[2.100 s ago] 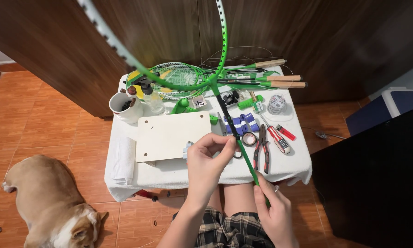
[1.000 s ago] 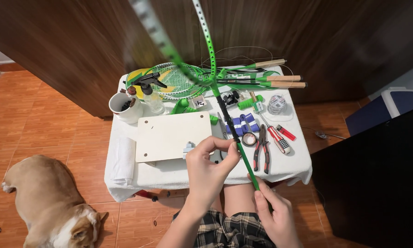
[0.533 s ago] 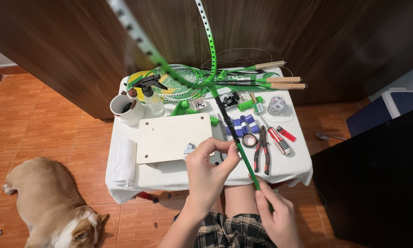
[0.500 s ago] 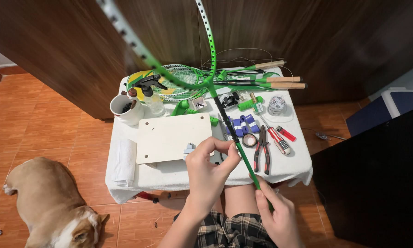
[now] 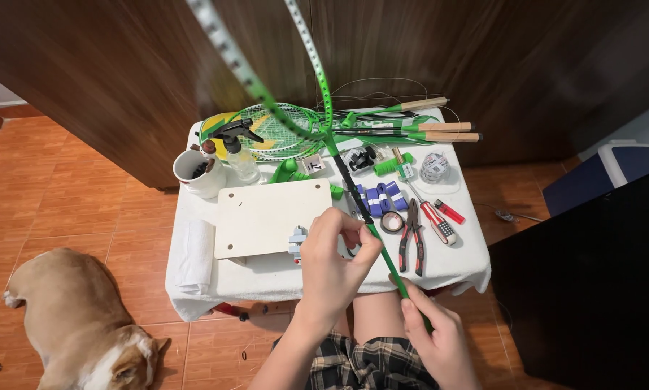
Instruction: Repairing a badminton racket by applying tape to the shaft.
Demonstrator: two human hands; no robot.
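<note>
I hold a green badminton racket (image 5: 353, 191) upright over a small white-covered table (image 5: 267, 267); its unstrung frame rises out of the top of the view. My left hand (image 5: 335, 260) pinches the thin shaft about halfway up. My right hand (image 5: 436, 339) is closed around the lower end of the shaft near my lap. Beside my left hand lies a white board (image 5: 270, 217) with a small grey clamp (image 5: 297, 240) at its near edge.
On the table lie strung green rackets (image 5: 281, 130), a spray bottle (image 5: 238, 155), a white cup (image 5: 198, 173), rolled blue grips (image 5: 382, 196), tape (image 5: 391, 222), pliers (image 5: 413, 235), a string reel (image 5: 435, 167) and a folded cloth (image 5: 194, 245). A tan dog (image 5: 79, 325) lies on the tiled floor, left.
The racket frame has swung and turned slightly in my hands. My left hand stays on the shaft and my right hand stays at its lower end.
</note>
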